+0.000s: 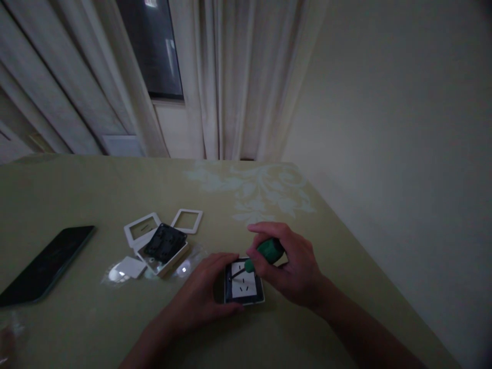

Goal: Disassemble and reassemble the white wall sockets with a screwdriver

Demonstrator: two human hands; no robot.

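Observation:
A wall socket [246, 288] with a white face and dark surround lies face up on the table in front of me. My left hand [209, 282] grips it from the left, thumb along the near edge and fingers at the far edge. In my right hand [295, 261] is a screwdriver [270, 250] with a green handle, fingers wrapped round it. Its shaft slants down to the left, and the tip meets the dark surround at the socket's left side. Whether the tip sits in a screw is too small to tell.
Left of my hands, a black socket part [166, 243] rests on a white box [172, 264]. Around it lie a white frame [197, 222], another white frame [130, 234], a white plate [132, 267] and clear plastic bags. A dark tablet [48, 264] lies further left; a wall [403, 154] borders the right.

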